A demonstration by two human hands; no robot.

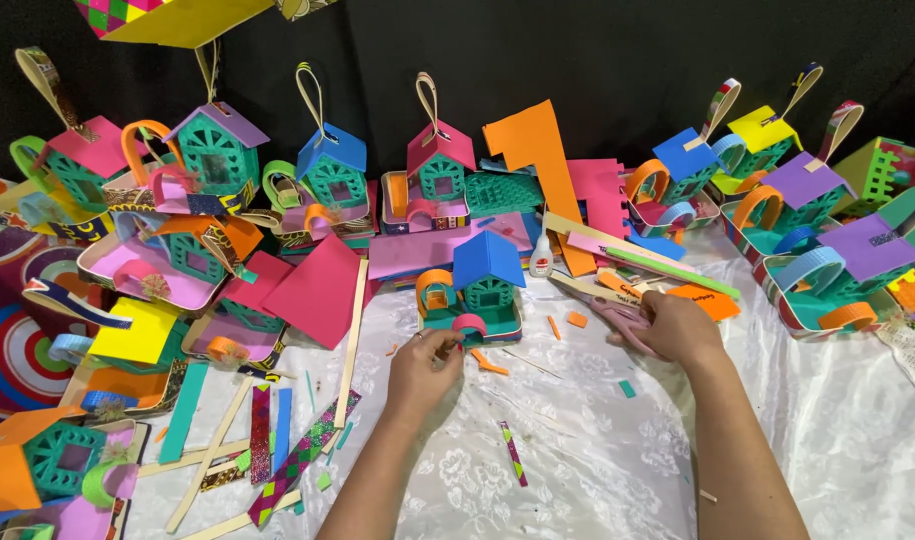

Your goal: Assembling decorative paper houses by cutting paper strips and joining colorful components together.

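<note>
Left hand (425, 368) is pinched on the front edge of the little teal paper house with a blue roof (478, 290), sitting dead centre on the white lace tablecloth (598, 450). Right hand (676, 328), over at 3 o'clock from it, is curled around what looks like pink-handled scissors (618, 318) (partly hidden). Hands well apart.
</note>
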